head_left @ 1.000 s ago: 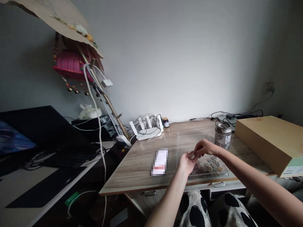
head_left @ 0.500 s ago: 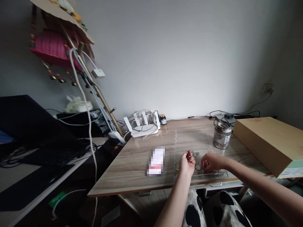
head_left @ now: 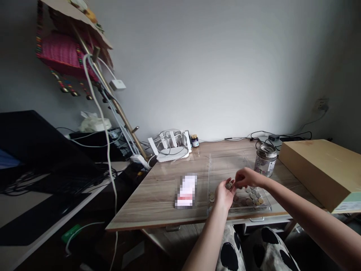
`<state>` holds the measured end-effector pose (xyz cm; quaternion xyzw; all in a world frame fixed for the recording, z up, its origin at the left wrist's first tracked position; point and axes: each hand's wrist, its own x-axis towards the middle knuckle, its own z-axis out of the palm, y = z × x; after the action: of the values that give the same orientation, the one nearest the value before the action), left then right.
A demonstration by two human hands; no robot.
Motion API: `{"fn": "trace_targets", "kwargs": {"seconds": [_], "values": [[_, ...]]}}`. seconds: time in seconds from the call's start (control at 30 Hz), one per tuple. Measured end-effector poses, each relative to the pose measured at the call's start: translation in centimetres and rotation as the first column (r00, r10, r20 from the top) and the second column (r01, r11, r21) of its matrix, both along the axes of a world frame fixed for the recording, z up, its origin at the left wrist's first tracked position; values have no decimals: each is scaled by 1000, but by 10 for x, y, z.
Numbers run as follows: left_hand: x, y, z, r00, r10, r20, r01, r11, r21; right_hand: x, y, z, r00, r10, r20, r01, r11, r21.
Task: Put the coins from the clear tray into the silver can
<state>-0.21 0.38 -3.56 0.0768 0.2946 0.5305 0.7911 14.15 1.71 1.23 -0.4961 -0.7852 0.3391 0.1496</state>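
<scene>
Palm up and half curled, my left hand (head_left: 225,194) cradles a few coins (head_left: 229,185) above a clear plastic tray (head_left: 209,169). My right hand (head_left: 245,178) meets it from the right, its fingers pinched together at the left fingertips. What sits in that pinch is too small to make out. Silver and gold-coloured loose coins (head_left: 254,195) lie in the tray below and to the right of the hands. At the tray's left edge are a few more coins (head_left: 211,196). Just behind my right hand stands a round tin (head_left: 265,160) with a slotted lid.
A phone with a blurred screen (head_left: 186,191) lies left of the tray. Farther back are a white router (head_left: 172,153) and a small dark jar (head_left: 194,141). A large tan box (head_left: 321,165) takes up the right side. At the left hangs a white cable (head_left: 108,158).
My right hand has risen from the coins in the tray and moved up and left to my left hand. The left hand has opened somewhat, showing the coins in its palm.
</scene>
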Motion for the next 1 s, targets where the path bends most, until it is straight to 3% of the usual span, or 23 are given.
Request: {"fn": "trace_targets", "kwargs": {"seconds": [0.13, 0.3, 0.43, 0.53, 0.6, 0.7, 0.8, 0.93, 1.0], "values": [[2, 1, 1, 1000, 6, 1, -6, 999, 54, -18, 12, 6, 996, -87, 22, 83, 987, 136], [2, -2, 0, 999, 46, -22, -44, 996, 78, -25, 8, 8, 983, -180, 25, 155, 906, 394], [1, -5, -1, 996, 33, -78, -22, 991, 136, 20, 9, 39, 947, -317, -45, 293, 803, 519], [0, -6, -1, 989, 29, -143, -1, 981, 193, 73, 19, 66, 805, -593, -26, 477, 621, 622], [0, -6, 1, 985, 22, -172, 14, 979, 205, 104, 26, 76, 698, -713, 64, 507, 555, 659], [1, -7, 3, 982, 39, -184, -2, 980, 200, 131, 36, 79, 636, -739, 222, 476, 602, 641], [1, -7, 3, 977, 18, -212, 30, 974, 222, 133, 40, 79, 612, -743, 273, 494, 628, 602], [2, -9, 2, 965, 25, -261, 51, 958, 282, 96, 28, 72, 613, -780, 126, 520, 518, 680], [3, -10, 2, 955, 68, -289, 26, 950, 312, 63, 13, 59, 718, -691, 83, 468, 569, 676]]}}
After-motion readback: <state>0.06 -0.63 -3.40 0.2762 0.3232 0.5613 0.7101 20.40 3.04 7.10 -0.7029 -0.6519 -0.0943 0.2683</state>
